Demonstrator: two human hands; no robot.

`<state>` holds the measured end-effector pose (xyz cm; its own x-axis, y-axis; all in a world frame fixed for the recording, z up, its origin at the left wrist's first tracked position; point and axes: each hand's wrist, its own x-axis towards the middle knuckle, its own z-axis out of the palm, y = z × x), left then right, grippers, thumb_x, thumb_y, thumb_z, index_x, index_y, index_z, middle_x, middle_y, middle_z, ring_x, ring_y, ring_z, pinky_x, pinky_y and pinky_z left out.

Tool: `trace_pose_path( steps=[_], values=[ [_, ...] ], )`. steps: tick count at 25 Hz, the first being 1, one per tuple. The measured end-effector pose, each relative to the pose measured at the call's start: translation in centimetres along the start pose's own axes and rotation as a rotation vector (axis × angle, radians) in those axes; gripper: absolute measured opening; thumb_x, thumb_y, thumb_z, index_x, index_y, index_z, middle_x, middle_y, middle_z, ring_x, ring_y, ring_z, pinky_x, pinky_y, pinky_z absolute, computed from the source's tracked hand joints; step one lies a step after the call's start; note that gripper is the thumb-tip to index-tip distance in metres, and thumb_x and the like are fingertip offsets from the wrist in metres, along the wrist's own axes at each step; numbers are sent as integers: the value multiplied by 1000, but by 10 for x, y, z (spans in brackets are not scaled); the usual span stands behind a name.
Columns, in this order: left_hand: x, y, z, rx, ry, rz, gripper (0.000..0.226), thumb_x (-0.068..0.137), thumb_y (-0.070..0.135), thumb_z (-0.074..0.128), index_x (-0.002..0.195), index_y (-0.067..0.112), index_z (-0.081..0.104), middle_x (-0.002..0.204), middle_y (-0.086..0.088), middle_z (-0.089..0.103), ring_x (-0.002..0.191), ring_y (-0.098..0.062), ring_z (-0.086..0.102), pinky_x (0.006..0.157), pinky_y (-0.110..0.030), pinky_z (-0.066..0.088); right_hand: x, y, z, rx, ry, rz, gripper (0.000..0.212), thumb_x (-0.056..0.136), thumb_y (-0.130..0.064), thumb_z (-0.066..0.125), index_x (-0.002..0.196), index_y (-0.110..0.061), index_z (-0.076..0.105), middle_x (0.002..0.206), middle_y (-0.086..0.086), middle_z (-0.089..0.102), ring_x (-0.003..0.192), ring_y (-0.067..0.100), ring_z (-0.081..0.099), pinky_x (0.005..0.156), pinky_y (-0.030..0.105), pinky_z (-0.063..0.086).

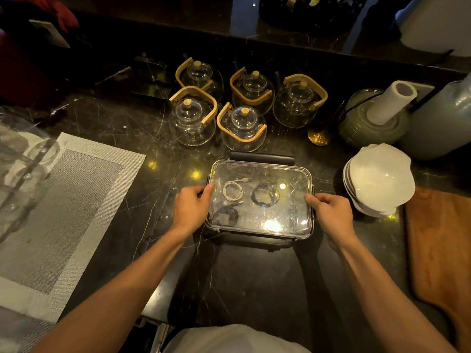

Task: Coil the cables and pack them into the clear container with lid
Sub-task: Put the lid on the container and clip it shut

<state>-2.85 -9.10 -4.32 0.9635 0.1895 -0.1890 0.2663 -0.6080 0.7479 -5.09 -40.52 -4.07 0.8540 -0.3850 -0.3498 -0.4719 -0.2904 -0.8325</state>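
A: How far along did it look?

B: Nearly done, by my reading. The lid [260, 200] lay on the clear container [258, 231], all three cables coiled beneath it. The near and far dark latches appeared unfastened, so clipping seemed to remain.

A: And the hands?

B: The left hand [191, 207] gripped the lid's left edge, fingers curled round the side clip; the right hand [328, 212] gripped the right edge likewise.

A: Where were the cables relative to them?

B: Between the two grips: a dark coil [225, 215] nearest, just beside the left hand; the white cable [232, 191] beyond it; the black cable [265, 196] midway, nearer the right hand.
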Motion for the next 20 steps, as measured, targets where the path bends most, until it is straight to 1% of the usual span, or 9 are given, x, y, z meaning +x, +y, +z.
trace_pose_path(
  steps=[2,6,8,9,11,13,16,18,20],
  values=[
    [-1,-1,2,-18,17,-16,57,101,43,55,56,9,54,47,1,45,44,-10,38,45,-26,30,-2,-4,2,67,-13,37,31,94,-26,70,84,3,76,91,32,72,96,52,67,87,65,55],
    [-1,-2,-1,-61,-8,-59,48,99,47,57,58,22,59,46,7,51,40,-3,44,41,-13,32,-10,-3,2,230,-97,150,22,96,-27,69,95,-9,81,95,14,79,96,36,75,87,51,60],
    [0,-3,-5,-97,-20,-83,35,98,48,59,68,30,66,61,10,68,52,4,58,51,-9,41,-13,0,-4,389,-188,269,24,97,-28,69,109,-10,79,103,8,81,102,27,76,90,43,59],
    [0,-3,-6,-123,-32,-98,30,97,48,60,74,31,69,70,11,72,62,6,63,60,-15,48,-14,2,-7,445,-210,307,26,96,-27,69,113,-9,77,106,8,80,104,26,75,94,44,58],
    [2,-5,-7,-159,-58,-127,24,95,49,63,83,29,72,82,5,76,81,-6,71,77,-30,56,-15,5,-12,472,-202,306,22,95,-23,70,110,-7,75,102,7,79,106,28,74,99,48,56],
    [-1,-7,-8,-176,-76,-133,23,91,49,68,93,26,71,89,1,76,91,-17,72,77,-29,57,-16,4,-13,422,-175,261,12,95,-19,70,96,-8,73,90,6,77,98,31,73,97,51,57],
    [-12,-6,-13,-273,-177,-104,55,84,50,76,130,24,61,112,9,71,105,-12,69,76,-16,55,-20,3,-10,356,-94,195,21,100,-20,65,100,0,68,94,16,73,93,39,71,91,54,57],
    [-25,-5,-12,-249,-238,-30,76,78,57,79,143,32,48,130,10,64,117,-11,63,92,-28,55,-25,8,-9,361,-56,187,29,103,-24,58,106,2,70,100,23,71,90,35,67,90,54,57],
    [-36,-4,-9,-199,-267,44,91,69,61,84,146,41,39,141,11,55,128,-10,55,105,-36,47,-32,13,-8,358,-22,181,27,104,-25,57,104,-2,72,95,17,73,86,28,68,80,44,58]
  ],
)
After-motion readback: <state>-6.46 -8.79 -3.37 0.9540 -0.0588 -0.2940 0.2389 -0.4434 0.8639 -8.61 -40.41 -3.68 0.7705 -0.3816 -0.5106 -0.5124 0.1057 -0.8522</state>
